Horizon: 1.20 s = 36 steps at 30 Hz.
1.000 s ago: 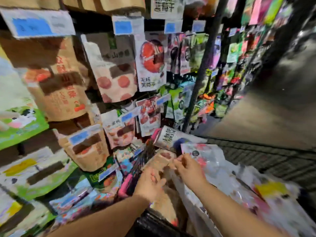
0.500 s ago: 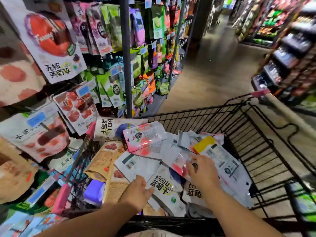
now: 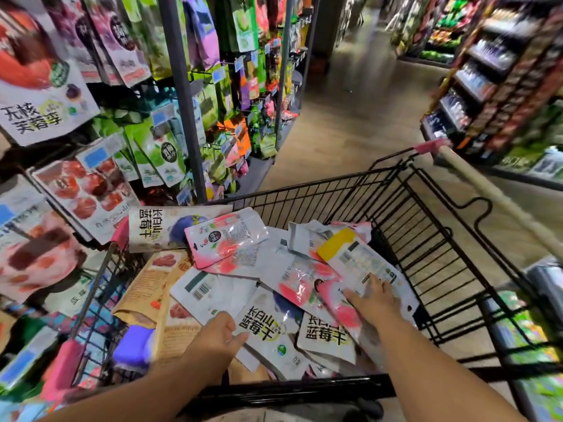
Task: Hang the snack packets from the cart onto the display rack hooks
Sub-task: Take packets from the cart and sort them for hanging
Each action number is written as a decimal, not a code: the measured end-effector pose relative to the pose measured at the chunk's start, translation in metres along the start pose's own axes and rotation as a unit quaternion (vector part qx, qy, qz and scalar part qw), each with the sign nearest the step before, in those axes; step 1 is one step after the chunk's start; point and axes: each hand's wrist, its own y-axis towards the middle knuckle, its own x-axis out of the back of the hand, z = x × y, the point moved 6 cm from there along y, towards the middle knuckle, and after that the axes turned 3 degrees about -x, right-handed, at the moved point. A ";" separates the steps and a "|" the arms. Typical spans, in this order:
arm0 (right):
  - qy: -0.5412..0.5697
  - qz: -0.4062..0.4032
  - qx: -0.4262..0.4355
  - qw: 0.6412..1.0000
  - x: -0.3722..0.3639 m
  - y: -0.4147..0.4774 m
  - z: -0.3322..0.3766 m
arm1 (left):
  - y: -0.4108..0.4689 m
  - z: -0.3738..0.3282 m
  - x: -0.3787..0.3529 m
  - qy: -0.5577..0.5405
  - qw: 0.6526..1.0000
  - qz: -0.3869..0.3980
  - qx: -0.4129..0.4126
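Note:
A black wire cart (image 3: 405, 208) holds a heap of snack packets. My right hand (image 3: 373, 301) lies flat on a white packet with a yellow top (image 3: 350, 257), fingers spread, beside a pink and white packet (image 3: 307, 284). My left hand (image 3: 221, 335) hovers with loosely curled fingers over a white blueberry packet (image 3: 265, 327), holding nothing. A pink packet (image 3: 225, 236) and brown paper packets (image 3: 152, 284) lie further left. The display rack (image 3: 179, 95) with hanging packets stands to the left of the cart.
A grey upright post (image 3: 283, 71) divides the rack sections further down the aisle. Shelving with goods (image 3: 499, 86) lines the right side. The cart's pale handle (image 3: 487, 190) runs along its right edge. Wooden floor (image 3: 350, 117) stretches ahead.
My view swung from the rack to the cart. Both hands left the rack and came down onto the packets; the right hand slid further right onto the yellow-topped packet.

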 end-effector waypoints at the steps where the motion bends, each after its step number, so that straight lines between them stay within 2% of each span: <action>1: 0.007 0.000 0.000 1.000 0.000 0.001 0.001 | 0.000 0.000 0.000 -0.009 1.000 -0.002 0.006; 6: 0.067 0.002 -0.040 0.997 0.007 0.001 -0.007 | 0.000 -0.001 0.000 -0.045 0.999 -0.013 0.024; 9: 0.048 0.003 -0.036 0.998 0.010 0.004 -0.007 | -0.001 -0.002 0.001 -0.054 0.998 -0.017 0.021; 13: -0.017 -0.035 -0.003 0.999 0.017 -0.011 0.001 | -0.001 -0.004 0.002 -0.041 0.999 -0.011 0.015; 16: -0.013 -0.076 0.008 0.997 0.030 -0.025 0.009 | -0.001 -0.003 0.002 -0.038 0.999 -0.004 0.010; 19: -0.032 -0.083 0.017 0.996 0.031 -0.027 0.015 | -0.001 -0.003 0.001 -0.041 0.999 0.004 0.008; 22: -0.040 -0.052 0.057 0.996 0.021 -0.021 0.015 | -0.004 -0.003 0.002 -0.037 0.999 0.009 0.005; 25: -0.036 -0.031 0.045 0.998 0.019 -0.011 0.010 | -0.004 -0.002 0.003 -0.037 0.999 0.010 0.005; 33: -0.091 -0.122 0.055 0.987 0.024 -0.021 0.016 | -0.003 -0.001 0.001 -0.052 0.998 0.000 0.016; 36: -0.103 -0.132 0.062 0.984 0.029 -0.028 0.023 | -0.002 -0.002 0.001 -0.056 0.998 -0.002 0.012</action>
